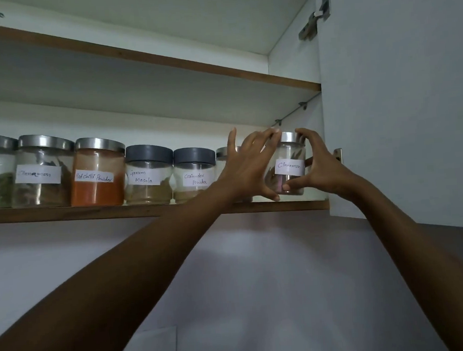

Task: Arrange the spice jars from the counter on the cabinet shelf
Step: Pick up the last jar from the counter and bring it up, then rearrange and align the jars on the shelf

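Left hand (pixel 247 169) and right hand (pixel 322 167) gripping end cinnamon jar (pixel 291 166), bark inside, chilli jar (pixel 97 174) holding orange powder

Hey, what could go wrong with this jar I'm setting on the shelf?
The cinnamon jar, held by your left hand and right hand, looks close to the shelf front edge; released carelessly, it might tip off. Your left hand also covers a neighbouring jar, which it could knock when withdrawing.
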`<control>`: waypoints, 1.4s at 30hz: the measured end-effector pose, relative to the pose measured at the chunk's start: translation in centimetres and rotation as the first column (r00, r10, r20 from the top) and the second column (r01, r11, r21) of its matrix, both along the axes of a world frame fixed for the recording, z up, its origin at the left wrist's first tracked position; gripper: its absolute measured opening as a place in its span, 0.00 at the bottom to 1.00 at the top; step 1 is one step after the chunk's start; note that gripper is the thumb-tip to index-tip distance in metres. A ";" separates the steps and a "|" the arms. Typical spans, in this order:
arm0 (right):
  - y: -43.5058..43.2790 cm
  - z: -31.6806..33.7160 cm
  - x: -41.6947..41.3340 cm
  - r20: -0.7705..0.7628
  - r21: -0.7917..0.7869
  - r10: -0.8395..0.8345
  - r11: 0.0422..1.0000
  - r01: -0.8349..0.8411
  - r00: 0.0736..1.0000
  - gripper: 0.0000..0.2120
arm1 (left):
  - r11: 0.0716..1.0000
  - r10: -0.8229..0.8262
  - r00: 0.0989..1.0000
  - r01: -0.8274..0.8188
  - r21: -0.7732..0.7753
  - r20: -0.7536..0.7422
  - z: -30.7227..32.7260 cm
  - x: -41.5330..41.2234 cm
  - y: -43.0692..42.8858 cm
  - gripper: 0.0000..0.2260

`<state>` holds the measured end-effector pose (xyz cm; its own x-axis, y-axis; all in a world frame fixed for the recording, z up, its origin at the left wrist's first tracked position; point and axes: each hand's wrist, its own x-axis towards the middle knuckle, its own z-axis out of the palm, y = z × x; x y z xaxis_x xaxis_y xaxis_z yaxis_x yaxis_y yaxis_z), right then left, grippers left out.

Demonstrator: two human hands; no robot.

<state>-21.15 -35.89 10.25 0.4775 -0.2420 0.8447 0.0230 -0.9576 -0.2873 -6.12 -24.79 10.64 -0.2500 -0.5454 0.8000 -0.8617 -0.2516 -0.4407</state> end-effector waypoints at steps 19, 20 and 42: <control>-3.1 -0.4 3.5 -0.112 0.107 0.038 0.994 -0.026 0.993 0.51 | 0.928 0.296 0.945 -0.250 -0.276 0.140 -4.9 5.5 -0.3 0.32; -3.0 -0.4 3.8 -0.115 0.113 0.043 0.993 -0.030 0.992 0.52 | 0.927 0.305 0.942 -0.259 -0.273 0.141 -5.0 5.5 -0.4 0.32; 7.1 -5.2 7.1 0.279 -0.387 -0.334 0.819 0.424 0.900 0.20 | 0.962 0.251 0.941 -0.216 -0.167 0.229 -5.0 8.0 10.1 0.22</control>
<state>-14.00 -28.80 5.04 0.2435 0.0366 0.9692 -0.3571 -0.9257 0.1246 1.88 -14.64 5.59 -0.3271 -0.5008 0.8014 -0.6407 -0.5058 -0.5776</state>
